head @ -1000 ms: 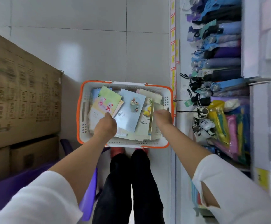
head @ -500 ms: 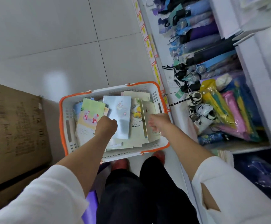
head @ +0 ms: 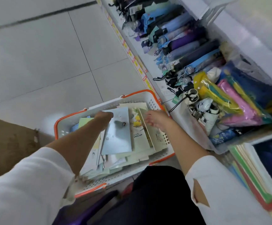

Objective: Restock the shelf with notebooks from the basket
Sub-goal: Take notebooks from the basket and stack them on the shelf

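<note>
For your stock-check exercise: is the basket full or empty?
Fairly full: notebooks overlap in layers across the basket, hiding most of its floor.

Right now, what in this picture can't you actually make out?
All in the head view:
Whether the left hand and right hand grip anything: blur and their own backs hide the fingers.
Lower notebooks in the basket: covered by the top ones.
Shelf price labels: too small, blurred.
Cardboard box: cut by the left edge.
</note>
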Demonstrator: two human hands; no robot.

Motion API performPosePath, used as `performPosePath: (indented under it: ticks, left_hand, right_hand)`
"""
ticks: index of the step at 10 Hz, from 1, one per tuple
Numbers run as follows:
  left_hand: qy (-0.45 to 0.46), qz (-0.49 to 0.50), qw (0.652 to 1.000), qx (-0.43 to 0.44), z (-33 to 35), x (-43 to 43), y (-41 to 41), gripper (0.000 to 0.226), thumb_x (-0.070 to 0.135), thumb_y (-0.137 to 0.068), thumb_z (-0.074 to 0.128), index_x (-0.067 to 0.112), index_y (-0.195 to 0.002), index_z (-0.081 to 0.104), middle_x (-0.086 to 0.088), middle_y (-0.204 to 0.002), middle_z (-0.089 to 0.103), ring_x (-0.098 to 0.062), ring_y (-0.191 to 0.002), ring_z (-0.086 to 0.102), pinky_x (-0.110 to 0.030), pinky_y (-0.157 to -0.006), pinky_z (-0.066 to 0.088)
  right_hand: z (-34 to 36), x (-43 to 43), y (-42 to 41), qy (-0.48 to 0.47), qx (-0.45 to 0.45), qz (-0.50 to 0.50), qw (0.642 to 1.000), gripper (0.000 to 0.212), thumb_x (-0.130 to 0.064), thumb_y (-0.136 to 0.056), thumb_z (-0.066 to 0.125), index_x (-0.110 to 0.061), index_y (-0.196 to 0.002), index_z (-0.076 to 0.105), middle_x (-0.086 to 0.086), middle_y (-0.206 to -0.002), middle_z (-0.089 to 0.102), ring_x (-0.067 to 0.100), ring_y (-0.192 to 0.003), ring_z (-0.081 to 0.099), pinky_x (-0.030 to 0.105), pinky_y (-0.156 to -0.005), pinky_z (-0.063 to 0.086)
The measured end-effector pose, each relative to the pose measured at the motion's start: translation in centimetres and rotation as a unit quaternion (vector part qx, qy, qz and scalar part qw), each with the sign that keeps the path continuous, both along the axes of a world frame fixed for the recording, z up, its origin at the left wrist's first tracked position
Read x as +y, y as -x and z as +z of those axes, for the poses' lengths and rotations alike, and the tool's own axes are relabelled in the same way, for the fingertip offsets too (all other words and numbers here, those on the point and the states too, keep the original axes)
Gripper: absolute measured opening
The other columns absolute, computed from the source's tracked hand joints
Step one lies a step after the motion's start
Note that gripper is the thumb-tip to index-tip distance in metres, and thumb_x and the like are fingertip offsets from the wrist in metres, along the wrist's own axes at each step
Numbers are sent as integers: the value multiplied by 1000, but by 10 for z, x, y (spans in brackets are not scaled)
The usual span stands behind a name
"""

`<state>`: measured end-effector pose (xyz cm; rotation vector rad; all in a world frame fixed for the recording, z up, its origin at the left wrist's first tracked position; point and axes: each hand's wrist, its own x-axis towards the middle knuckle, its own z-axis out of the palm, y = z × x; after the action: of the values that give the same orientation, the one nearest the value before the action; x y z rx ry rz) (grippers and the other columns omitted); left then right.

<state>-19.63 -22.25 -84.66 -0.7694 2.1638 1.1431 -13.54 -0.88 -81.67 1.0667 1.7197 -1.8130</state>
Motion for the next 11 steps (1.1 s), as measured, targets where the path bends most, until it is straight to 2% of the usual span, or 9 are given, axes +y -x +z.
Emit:
performPosePath:
  ticks: [1, 3, 4, 5, 7, 8, 9, 10, 11]
  left_hand:
    - [-40, -22, 999, 25, 3, 0, 6, 26, 7, -84, 56, 12, -63, 42, -3, -54, 34, -14, -42, 28, -17, -44, 22]
    - [-97, -34, 994, 36, 12, -20, -18, 33, 4, -86, 56, 10, -59, 37, -4, -53, 33, -9, -25, 27, -7, -37, 24]
    - [-118, -10, 993, 24, 12, -28, -21, 27, 7, -89, 54, 9, -66, 40, -5, -58, 34, -13, -35, 31, -7, -34, 25]
    - [-118, 1, 993, 16, 9, -33, -18, 25, 8, -90, 54, 10, -70, 40, -5, -61, 33, -16, -47, 29, -7, -34, 26]
    - [-46, -59, 997, 25, 1, -40, -8, 30, 16, -99, 43, 14, -69, 39, -4, -67, 39, -15, -52, 37, -21, -45, 35]
    - [-18, -62, 997, 31, 5, -61, -4, 30, 13, -101, 37, 15, -71, 42, -1, -70, 40, -13, -57, 40, -15, -33, 40]
    - [23, -38, 998, 42, -12, -93, -5, 20, 7, -97, 40, 1, -109, 56, -10, -78, 46, -21, -63, 45, -27, -59, 47]
    - [65, -72, 995, 13, -25, -114, -20, 32, 0, -93, 46, -11, -122, 54, -19, -91, 51, -28, -80, 50, -30, -63, 48]
    - [65, -108, 992, 25, -40, -123, -38, 36, 9, -94, 57, -3, -128, 53, -22, -108, 60, -31, -106, 55, -27, -85, 53]
  right_hand:
    - [5, -4, -17, -11, 7, -34, 999, 9, -6, -94, 49, -5, -90, 57, 16, -90, 60, 19, -62, 51, 24, -56, 34]
    - [17, -31, -55, 5, 7, -92, 996, 17, -6, -97, 49, -3, -113, 54, 15, -91, 59, 18, -62, 51, 23, -56, 36]
    - [16, -45, -60, 5, 8, -104, 994, 26, -10, -98, 46, -3, -123, 52, 18, -105, 62, 19, -71, 55, 22, -60, 40]
    - [16, -54, -62, 10, 17, -107, 994, 22, -9, -97, 48, -2, -117, 54, 16, -104, 63, 18, -71, 58, 23, -63, 45]
    - [11, -48, -63, -72, 12, -54, 996, 7, -1, -88, 54, -4, -87, 60, 13, -81, 59, 19, -62, 53, 24, -53, 37]
    - [11, -45, -64, -104, 20, -31, 994, 17, 0, -86, 55, -1, -100, 63, 12, -80, 56, 20, -64, 50, 26, -56, 36]
    - [5, -46, -62, -118, 17, -22, 993, 23, 1, -86, 54, 2, -107, 63, 12, -84, 53, 19, -64, 49, 27, -58, 36]
    - [-2, -60, -59, -129, -7, 29, 991, 17, -1, -87, 55, -2, -102, 63, 13, -89, 56, 20, -72, 51, 29, -62, 41]
    - [-14, -76, -55, -147, -13, 64, 987, 40, -7, -87, 60, 4, -125, 57, 19, -119, 62, 28, -102, 60, 37, -90, 52]
